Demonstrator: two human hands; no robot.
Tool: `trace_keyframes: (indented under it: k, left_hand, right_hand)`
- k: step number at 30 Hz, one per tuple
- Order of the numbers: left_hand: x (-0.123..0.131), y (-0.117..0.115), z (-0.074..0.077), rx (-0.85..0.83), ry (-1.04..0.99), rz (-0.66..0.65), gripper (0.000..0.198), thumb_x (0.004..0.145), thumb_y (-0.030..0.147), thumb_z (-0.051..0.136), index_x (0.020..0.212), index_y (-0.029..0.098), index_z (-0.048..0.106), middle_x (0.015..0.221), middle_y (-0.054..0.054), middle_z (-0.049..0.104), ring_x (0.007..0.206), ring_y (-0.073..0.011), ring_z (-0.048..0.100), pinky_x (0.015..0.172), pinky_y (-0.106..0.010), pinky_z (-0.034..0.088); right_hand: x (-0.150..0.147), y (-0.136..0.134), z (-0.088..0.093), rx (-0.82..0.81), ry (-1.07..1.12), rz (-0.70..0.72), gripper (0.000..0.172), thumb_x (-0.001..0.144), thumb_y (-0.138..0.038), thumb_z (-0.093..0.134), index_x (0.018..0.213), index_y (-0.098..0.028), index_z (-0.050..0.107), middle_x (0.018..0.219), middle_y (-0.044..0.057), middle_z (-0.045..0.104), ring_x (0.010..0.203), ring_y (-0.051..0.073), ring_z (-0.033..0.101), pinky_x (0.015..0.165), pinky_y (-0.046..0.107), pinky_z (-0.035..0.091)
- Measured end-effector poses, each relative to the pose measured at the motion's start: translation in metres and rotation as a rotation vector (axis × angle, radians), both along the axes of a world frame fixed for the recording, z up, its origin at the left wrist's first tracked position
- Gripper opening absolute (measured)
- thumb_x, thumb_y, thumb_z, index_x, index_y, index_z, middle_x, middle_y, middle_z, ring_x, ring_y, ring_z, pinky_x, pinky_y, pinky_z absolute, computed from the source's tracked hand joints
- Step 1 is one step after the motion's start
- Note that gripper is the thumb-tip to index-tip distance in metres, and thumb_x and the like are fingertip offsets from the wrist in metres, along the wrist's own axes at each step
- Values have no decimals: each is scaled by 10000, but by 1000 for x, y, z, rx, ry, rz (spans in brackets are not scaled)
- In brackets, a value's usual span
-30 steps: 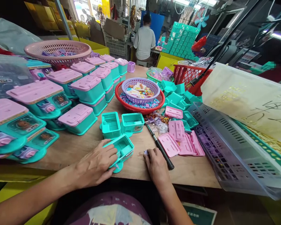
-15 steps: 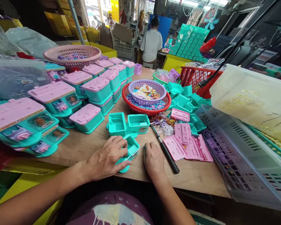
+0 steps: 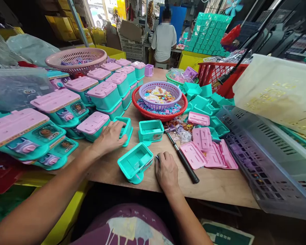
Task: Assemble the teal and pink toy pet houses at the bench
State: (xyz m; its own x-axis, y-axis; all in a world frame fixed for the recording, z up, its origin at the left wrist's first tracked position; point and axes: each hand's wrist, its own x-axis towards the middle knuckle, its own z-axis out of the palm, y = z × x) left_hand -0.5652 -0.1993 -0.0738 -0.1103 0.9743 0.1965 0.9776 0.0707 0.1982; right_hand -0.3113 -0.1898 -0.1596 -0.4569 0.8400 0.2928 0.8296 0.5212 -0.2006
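Note:
My left hand (image 3: 109, 137) reaches across the table with its fingers bent over the near side of an open teal plastic box (image 3: 127, 130), thumb at its front. Closer to me, another open teal box (image 3: 134, 161) rests on the table, with nothing touching it. A third open teal box (image 3: 151, 131), with a small picture on its side, sits behind that one. My right hand (image 3: 166, 170) rests on the tabletop with curled fingers. A dark edge shows by its thumb, too small to name. To its right lies a hammer-like tool with a black handle (image 3: 187, 166).
Teal boxes with pink lids (image 3: 104, 91) stand stacked at left. Loose pink lids (image 3: 193, 155) lie right of the tool. Behind are a purple basket (image 3: 160, 106) inside a red basket (image 3: 140, 109), and a heap of teal boxes (image 3: 200, 105). A clear crate (image 3: 272, 163) borders the right.
My left hand has left the front teal box and moved forward and left to the box behind it. That box now sits apart from its neighbour. My right hand has stayed put.

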Motion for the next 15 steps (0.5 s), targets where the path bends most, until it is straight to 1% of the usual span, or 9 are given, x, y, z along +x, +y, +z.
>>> trace_keyframes:
  k: [3,5,7,8,9,11,13,14,15]
  left_hand:
    - [-11,-4,2,-93,-152,-52,416,804,276,467,1197,150,519,1096,-104,649,986,-257,631,918,-434,492]
    - [-11,-6,2,-91,-232,-17,476,811,322,486,1254,149,490,1097,-104,654,952,-245,650,885,-412,512]
    - [-7,-7,4,-90,-319,39,541,834,394,502,1317,159,444,1085,-101,658,900,-234,664,810,-387,540]
    - [-5,-8,7,-91,-344,46,561,847,424,503,1341,168,426,1090,-100,659,891,-229,666,784,-377,547]
    - [-5,-8,10,-92,-340,15,563,857,437,503,1350,177,425,1109,-101,657,913,-229,662,785,-375,547]
    - [-9,-9,19,-108,-242,-174,501,869,396,508,1326,195,470,1185,-103,638,1060,-243,617,887,-392,519]
    - [-20,-10,27,-146,-98,-413,410,868,319,509,1261,208,545,1245,-93,620,1211,-249,527,1022,-413,436]
    - [-26,-10,29,-175,-40,-501,370,867,298,513,1220,210,579,1250,-89,622,1241,-247,501,1056,-410,402]
    - [-31,-9,31,-179,1,-519,324,862,299,528,1164,220,616,1222,-78,640,1233,-236,508,1064,-392,387]
  right_hand:
    - [0,1,-1,-10,39,9,113,949,-199,481,867,-196,558,866,61,564,818,203,499,666,310,327]
    - [1,2,-1,-18,55,11,117,949,-198,482,859,-198,556,860,55,563,818,200,501,669,307,326]
    - [1,2,-2,-21,57,11,122,951,-207,483,850,-201,552,856,49,560,817,199,501,670,307,323]
    - [2,2,-2,-21,57,12,125,951,-212,484,845,-203,550,853,47,558,817,199,501,670,307,321]
    - [3,2,-3,-20,56,14,126,950,-216,485,842,-204,548,849,45,556,813,199,500,669,307,319]
    - [4,2,-4,-17,60,23,125,947,-222,488,838,-205,546,843,43,553,800,198,497,664,308,315]
    - [5,3,-5,-14,73,37,126,948,-222,483,840,-204,546,840,42,553,794,196,495,667,307,316]
    - [5,3,-5,-13,78,43,128,949,-222,480,841,-204,546,841,43,554,794,196,495,670,307,317]
    - [5,4,-6,-11,80,49,130,949,-223,478,840,-204,547,839,43,555,795,196,496,673,306,318]
